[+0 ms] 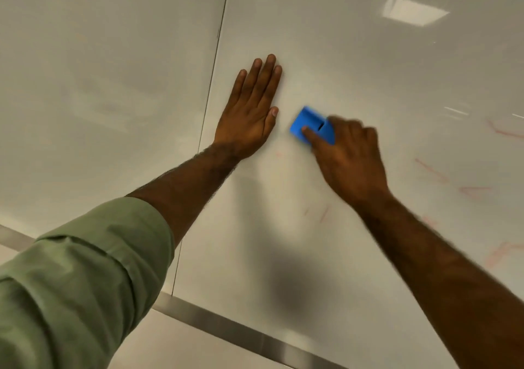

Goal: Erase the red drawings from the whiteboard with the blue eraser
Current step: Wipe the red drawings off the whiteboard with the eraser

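The whiteboard (354,56) fills most of the view. My right hand (350,155) grips the blue eraser (309,124) and presses it flat against the board near the middle. My left hand (251,113) lies flat on the board just left of the eraser, fingers straight and close together, holding nothing. Faint red marks (431,170) remain on the right side of the board, and thin red streaks (324,214) sit below the eraser. Both the right hand and the eraser look blurred.
A vertical seam (211,99) separates this board panel from another white panel (99,70) on the left. A metal frame strip (241,323) runs along the board's lower edge. Ceiling lights reflect at the upper right (414,11).
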Demonstrator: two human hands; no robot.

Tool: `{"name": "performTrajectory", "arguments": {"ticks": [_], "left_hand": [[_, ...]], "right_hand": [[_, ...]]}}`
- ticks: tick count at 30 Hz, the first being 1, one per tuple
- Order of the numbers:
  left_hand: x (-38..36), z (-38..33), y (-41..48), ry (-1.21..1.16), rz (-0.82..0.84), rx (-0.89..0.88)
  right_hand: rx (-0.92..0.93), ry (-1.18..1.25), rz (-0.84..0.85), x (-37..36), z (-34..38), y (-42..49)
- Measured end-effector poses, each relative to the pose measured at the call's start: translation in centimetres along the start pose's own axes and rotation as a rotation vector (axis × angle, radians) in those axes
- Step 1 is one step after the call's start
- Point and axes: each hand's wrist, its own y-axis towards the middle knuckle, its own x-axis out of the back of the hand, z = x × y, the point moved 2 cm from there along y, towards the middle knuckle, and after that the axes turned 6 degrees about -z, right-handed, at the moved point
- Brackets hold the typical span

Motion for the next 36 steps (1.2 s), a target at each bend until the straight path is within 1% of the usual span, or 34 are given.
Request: {"name": "performTrajectory", "arguments": {"ticks": [2,3,5,7,9,10,11,15,16,17,19,20,23,25,26,27,28,31,33,34,35,36], "left_hand": [[-0.1,-0.2,-0.6,-0.008,0.005,0.014],[-0.2,-0.2,-0.9,-0.011,0.006,0.012],[-0.3,-0.2,-1.4,-0.011,0.011,0.0],[-0.4,-0.1,-1.6,-0.003,0.013,-0.016],[-0.4,0.0,-1.8,0.002,0.022,-0.02],[-0.5,0.1,-1.8,0.003,0.025,-0.025],[-0.5,0.1,-2.0,0.004,0.027,-0.024],[-0.5,0.2,-2.1,-0.015,0.023,-0.003],[-0.5,0.2,-2.1,-0.013,0.021,0.006],[-0.6,0.1,-2.1,-0.015,0.024,0.009],[-0.7,-0.1,-2.4,-0.021,0.017,0.006],[-0.7,-0.2,-2.4,-0.025,0.01,0.002],[-1.2,-0.5,-2.5,-0.03,0.001,-0.004],[-1.4,-0.5,-2.5,-0.024,-0.003,-0.012],[-1.6,-0.5,-2.5,-0.02,-0.005,-0.017],[-1.7,-0.5,-2.5,-0.014,-0.011,-0.021],[-1.7,-0.5,-2.5,-0.009,-0.018,-0.025],[-2.1,-1.1,-2.7,-0.02,-0.022,-0.012],[-2.3,-1.9,-3.0,-0.02,-0.024,0.012],[-2.4,-2.2,-3.2,-0.023,-0.018,0.025],[-2.5,-2.6,-3.4,-0.027,-0.011,0.035],[-2.6,-3.1,-3.6,-0.031,-0.008,0.042]], "right_hand": [[-0.105,-0.04,-0.02,0.1,0.3,1.2],[-0.102,-0.032,-0.009,0.0,1.4,0.7],[0.006,0.039,0.044,-0.4,5.0,-2.3],[0.184,0.103,0.111,-0.4,8.2,-5.7],[0.313,0.109,0.176,-0.4,9.1,-7.3],[0.317,0.111,0.17,-0.3,8.4,-6.9],[0.273,0.098,0.133,-0.1,7.3,-5.9],[-0.12,-0.054,-0.012,0.5,1.2,-0.5],[-0.186,-0.083,-0.024,0.6,0.6,0.1],[-0.215,-0.094,-0.037,0.4,0.6,-0.1],[-0.176,-0.056,-0.03,-0.3,3.1,-2.8],[-0.131,-0.021,0.001,-0.8,5.1,-5.2],[0.081,0.124,0.19,-1.8,10.3,-14.5],[0.174,0.147,0.281,-1.4,11.7,-18.5],[0.199,0.142,0.297,-1.4,11.3,-19.4],[0.201,0.14,0.278,-1.4,10.5,-19.0],[0.175,0.136,0.276,-1.3,9.4,-17.8],[-0.051,0.088,0.211,-0.5,3.8,-13.1],[-0.21,-0.04,0.089,0.0,0.6,-11.1],[-0.26,-0.074,0.043,0.0,0.0,-10.8],[-0.264,-0.081,0.051,0.0,-0.1,-10.9],[-0.293,-0.015,0.114,-0.3,0.7,-11.6]]}}
